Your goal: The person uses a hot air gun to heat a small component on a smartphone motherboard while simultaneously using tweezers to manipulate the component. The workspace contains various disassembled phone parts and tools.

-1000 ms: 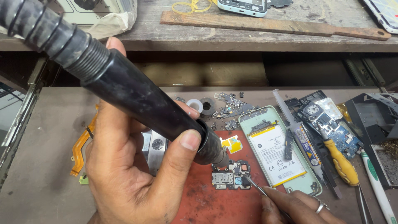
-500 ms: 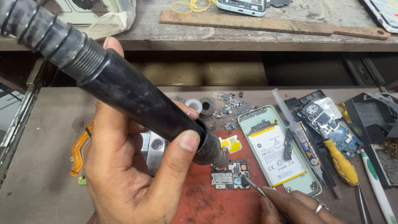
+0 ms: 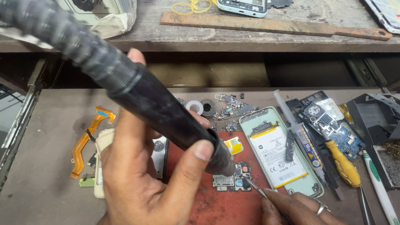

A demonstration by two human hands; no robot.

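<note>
Head view: vs a sec ago my left hand [image 3: 146,183] sits a bit lower and further right in frame, and the black hot-air handle [image 3: 166,112] it carries has dropped w/ it. Nozzle end now hangs right at the upper left corner of the small circuit board [image 3: 234,180]; can't tell if it touches. Looks to me like the heat is being brought closer onto the board, so the work on that one spot goes on.

Left fingers: closed round the handle, thumb [image 3: 196,160] pressed on its lower end, other fingers wrapped behind, hose running up to top left.

Right hand [image 3: 300,208] barely shifted. Its fingers are pinched shut on thin metal tweezers [image 3: 256,188], tip resting at the board's right edge. Ring on one finger.

Board lies on the red mat [image 3: 216,206] on the desk [image 3: 37,183], just left of the opened phone w/ white battery [image 3: 277,156]. Yellow-handled screwdriver [image 3: 342,164] further right, orange flex cable [image 3: 85,139] well off to the left.
</note>
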